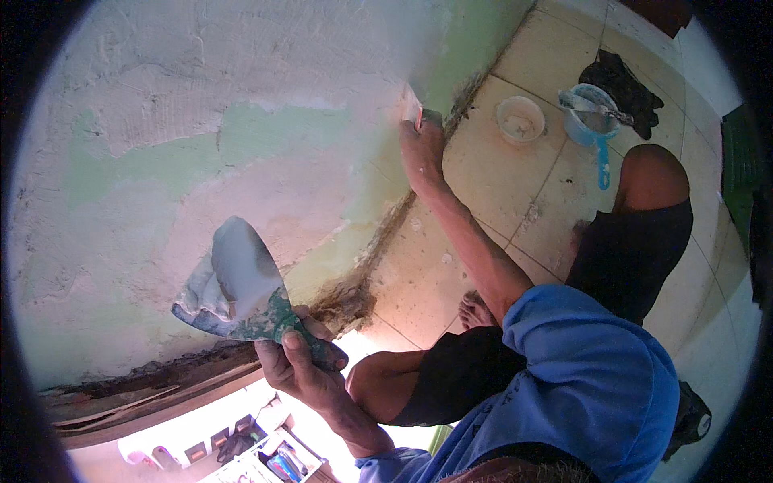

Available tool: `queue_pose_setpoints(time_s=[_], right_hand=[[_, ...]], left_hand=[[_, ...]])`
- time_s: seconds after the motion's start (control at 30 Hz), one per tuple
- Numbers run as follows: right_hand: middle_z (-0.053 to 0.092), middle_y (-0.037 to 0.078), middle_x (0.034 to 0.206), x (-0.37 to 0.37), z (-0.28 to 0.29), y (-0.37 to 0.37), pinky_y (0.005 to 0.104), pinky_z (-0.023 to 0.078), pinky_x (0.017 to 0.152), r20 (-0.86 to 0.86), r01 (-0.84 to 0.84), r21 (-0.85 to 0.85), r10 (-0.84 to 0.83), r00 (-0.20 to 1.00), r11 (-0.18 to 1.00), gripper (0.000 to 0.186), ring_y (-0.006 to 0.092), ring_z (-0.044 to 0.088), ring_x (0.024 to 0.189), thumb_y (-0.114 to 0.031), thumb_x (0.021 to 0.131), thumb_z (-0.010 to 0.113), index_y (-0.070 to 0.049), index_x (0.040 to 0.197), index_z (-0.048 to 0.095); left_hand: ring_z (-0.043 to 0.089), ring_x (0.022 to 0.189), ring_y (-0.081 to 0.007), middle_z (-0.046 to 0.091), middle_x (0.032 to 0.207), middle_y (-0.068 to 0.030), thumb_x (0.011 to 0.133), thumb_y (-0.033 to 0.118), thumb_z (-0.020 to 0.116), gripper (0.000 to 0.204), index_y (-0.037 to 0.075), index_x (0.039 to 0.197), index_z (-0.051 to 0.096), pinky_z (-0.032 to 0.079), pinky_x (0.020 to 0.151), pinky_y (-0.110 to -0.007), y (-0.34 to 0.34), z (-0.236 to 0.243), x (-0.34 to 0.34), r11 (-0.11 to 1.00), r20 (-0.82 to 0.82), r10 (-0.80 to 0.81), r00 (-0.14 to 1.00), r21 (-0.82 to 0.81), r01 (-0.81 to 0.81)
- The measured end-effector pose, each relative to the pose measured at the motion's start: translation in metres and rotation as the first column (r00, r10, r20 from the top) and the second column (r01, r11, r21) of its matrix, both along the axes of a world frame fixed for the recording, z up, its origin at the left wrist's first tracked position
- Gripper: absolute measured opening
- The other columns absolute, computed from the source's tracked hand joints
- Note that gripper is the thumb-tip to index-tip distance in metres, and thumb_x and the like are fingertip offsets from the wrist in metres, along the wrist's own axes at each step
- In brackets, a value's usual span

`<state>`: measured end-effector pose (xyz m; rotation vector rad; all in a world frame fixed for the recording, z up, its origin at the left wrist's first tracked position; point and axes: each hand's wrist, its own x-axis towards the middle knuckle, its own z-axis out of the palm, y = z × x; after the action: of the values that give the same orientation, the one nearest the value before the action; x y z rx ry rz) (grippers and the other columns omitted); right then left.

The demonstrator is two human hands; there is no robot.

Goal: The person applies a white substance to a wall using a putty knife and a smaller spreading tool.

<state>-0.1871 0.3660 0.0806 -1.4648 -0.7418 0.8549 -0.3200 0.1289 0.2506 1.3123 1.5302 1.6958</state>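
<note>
Green-handled wide metal putty knife (259,312): in the left hand (299,366), blade fanning out past the fingers toward upper left, loaded with smooth white putty (237,266). Whether the blade touches the wall, can't tell.
Left fingers: closed around the handle, thumb on the near side, other fingers wrapping it; handle butt pokes out on the right.
Right hand (423,153): arm stretched up along the wall, fingers pressed together on a small pale-bladed scraper (412,105). Its blade sits at the wall surface, just beyond the fingers; handle mostly hidden by the grip.
Markings: dark print on the blue short-sleeved shirt (580,370), too blurred to read. Round pale emblem on a black object (690,419) at lower right, too small to read.
Wall: pale green paint (165,173) under broad, uneven whitish patches; base crumbled and brown, rough wooden strip (161,396) along the lower left edge.
Floor: cream square tiles (555,48), specked with white bits.
Tubs: round white plastic tub (507,133) near the wall; beside it a blue long-handled dipper (602,157) with a putty-smeared metal spatula (580,102) laid across it. Crumpled black item (636,88) just behind.
Room: brightly lit space at bottom left, white shelf unit (306,451) with small items.
</note>
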Motion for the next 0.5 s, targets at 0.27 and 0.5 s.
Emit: queue_pose_setpoints(time_s=[0.27,0.5], right_hand=[[0.053,0.019,0.093,-0.004,0.038,-0.010,0.0419,0.045,0.079,0.161,0.035,0.180,-0.064,0.985,0.983,0.017,0.0332,0.056,0.086,-0.006,0.084,0.056,0.005,0.098,0.053],[0.049,0.017,0.107,-0.019,0.050,-0.020,0.0399,0.045,0.084,0.314,-0.012,0.288,-0.083,0.946,0.958,0.029,0.0314,0.054,0.098,-0.001,0.083,0.058,0.004,0.111,0.057]], left_hand=[[0.044,0.037,-0.0065,0.059,0.067,-0.0115,0.101,0.020,0.052,0.026,-0.004,0.108,0.054,0.032,0.026,-0.019,0.004,-0.007,-0.003,0.999,-0.058,0.000,0.998,0.042,0.003],[0.046,0.039,-0.0066,0.060,0.068,-0.0112,0.100,0.021,0.054,0.026,-0.004,0.107,0.054,0.033,0.026,-0.019,0.004,-0.004,0.002,0.999,-0.042,0.028,0.999,0.018,-0.027]])
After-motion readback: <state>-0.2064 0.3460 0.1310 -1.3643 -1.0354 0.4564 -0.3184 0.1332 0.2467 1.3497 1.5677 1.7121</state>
